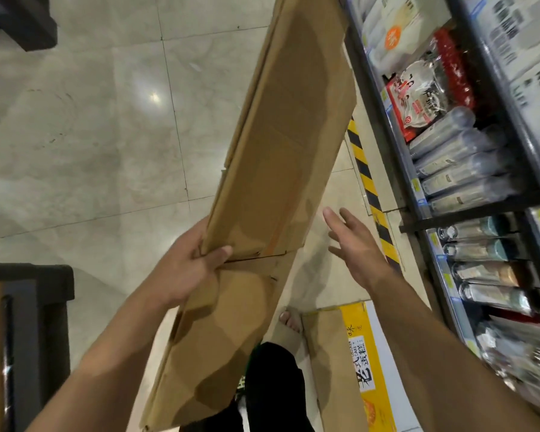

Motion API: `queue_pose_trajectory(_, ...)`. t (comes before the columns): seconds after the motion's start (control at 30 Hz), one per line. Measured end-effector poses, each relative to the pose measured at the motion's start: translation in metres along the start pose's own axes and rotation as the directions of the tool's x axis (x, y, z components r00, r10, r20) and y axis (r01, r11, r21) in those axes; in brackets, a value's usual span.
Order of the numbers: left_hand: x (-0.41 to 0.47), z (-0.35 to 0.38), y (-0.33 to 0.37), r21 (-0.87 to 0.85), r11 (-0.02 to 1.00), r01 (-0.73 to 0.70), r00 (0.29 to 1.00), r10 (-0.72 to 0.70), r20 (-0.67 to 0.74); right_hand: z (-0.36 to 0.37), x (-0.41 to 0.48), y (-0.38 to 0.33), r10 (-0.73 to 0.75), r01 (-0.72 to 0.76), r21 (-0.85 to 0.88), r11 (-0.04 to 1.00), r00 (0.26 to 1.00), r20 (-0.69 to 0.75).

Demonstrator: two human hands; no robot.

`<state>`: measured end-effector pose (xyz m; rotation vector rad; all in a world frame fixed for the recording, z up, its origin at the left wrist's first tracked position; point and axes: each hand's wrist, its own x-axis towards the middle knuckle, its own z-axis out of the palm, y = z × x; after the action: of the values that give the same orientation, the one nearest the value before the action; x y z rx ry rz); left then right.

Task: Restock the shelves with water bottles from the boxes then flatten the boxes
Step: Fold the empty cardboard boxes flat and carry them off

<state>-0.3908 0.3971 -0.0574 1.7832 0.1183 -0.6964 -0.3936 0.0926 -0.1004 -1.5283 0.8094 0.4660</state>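
Gripping the long, flattened brown cardboard box [278,151] above the pale tiled floor [91,120], the left hand [187,263] is pinching its edge near mid-length, thumb curled over the panel. The right hand [356,257] is hovering just beside it, fingers spread, holding nothing. Held one-handed, the sheet risks folding at a crease or swinging into the dark metal shelf [468,210] of clear plastic water bottles [455,157]. Its long axis is running from the person's legs forward, with the far end nearing the shelving.
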Motion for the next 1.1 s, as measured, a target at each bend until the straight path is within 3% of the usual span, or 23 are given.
queue_pose_trajectory(0.2, -0.049, -0.033, 0.002, -0.217, 0.974, -0.06, 0.987, 0.09, 0.133, -0.018, -0.038, 0.079, 0.157, -0.144, 0.114, 0.983, 0.981, -0.114)
queue_pose_trajectory(0.37, -0.095, -0.049, 0.003, -0.389, 0.918, -0.078, 0.963, 0.17, 0.208, -0.031, -0.091, 0.118, -0.004, 0.031, 0.235, 0.971, 0.993, -0.116)
queue_pose_trajectory(0.5, -0.15, -0.043, -0.008, -0.419, 0.907, -0.031, 0.961, 0.143, 0.239, -0.042, -0.144, 0.148, -0.111, 0.137, 0.362, 0.922, 0.99, -0.093)
queue_pose_trajectory(0.73, -0.222, -0.02, -0.042, -0.439, 0.899, 0.008, 0.967, 0.105, 0.233, -0.071, -0.237, 0.196, -0.211, 0.288, 0.456, 0.842, 0.954, -0.212)
queue_pose_trajectory(0.8, -0.237, -0.001, -0.06, -0.43, 0.903, 0.016, 0.978, 0.074, 0.193, -0.08, -0.262, 0.21, -0.225, 0.327, 0.459, 0.826, 0.938, -0.263)
queue_pose_trajectory(0.9, -0.258, 0.037, -0.088, -0.348, 0.937, -0.03, 0.999, 0.035, 0.008, -0.095, -0.297, 0.239, -0.246, 0.38, 0.438, 0.815, 0.91, -0.333)
queue_pose_trajectory(1.0, -0.28, 0.081, -0.117, -0.192, 0.979, -0.065, 0.975, 0.022, -0.22, -0.116, -0.326, 0.279, -0.224, 0.394, 0.372, 0.84, 0.878, -0.424)
queue_pose_trajectory(1.1, -0.306, 0.133, -0.143, -0.059, 0.996, -0.063, 0.951, 0.041, -0.307, -0.148, -0.356, 0.32, -0.19, 0.405, 0.354, 0.843, 0.84, -0.509)
